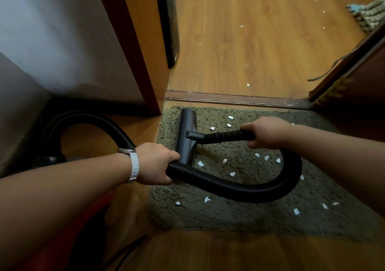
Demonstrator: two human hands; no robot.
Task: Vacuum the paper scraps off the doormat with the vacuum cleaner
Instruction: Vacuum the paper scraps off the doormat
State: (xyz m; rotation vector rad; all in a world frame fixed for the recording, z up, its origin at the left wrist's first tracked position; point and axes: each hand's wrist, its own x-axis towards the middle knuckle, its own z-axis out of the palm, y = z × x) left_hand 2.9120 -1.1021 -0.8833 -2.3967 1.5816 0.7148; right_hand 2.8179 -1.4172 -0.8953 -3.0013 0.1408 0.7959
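A shaggy grey-green doormat (239, 214) lies before the door threshold, strewn with several white paper scraps (232, 174). The dark vacuum floor head (187, 133) rests on the mat's far left part. My right hand (268, 132) grips the black handle tube (227, 136) leading to the head. My left hand (155, 163) grips the ribbed black hose (239, 187), which loops over the mat from one hand to the other.
The hose continues left in an arch (83, 121) to the red vacuum body (68, 229) at the lower left. A wooden door frame (143, 52) stands at left, a threshold strip (235, 99) ahead, an open door (354, 79) at right, small scraps on the floor beyond.
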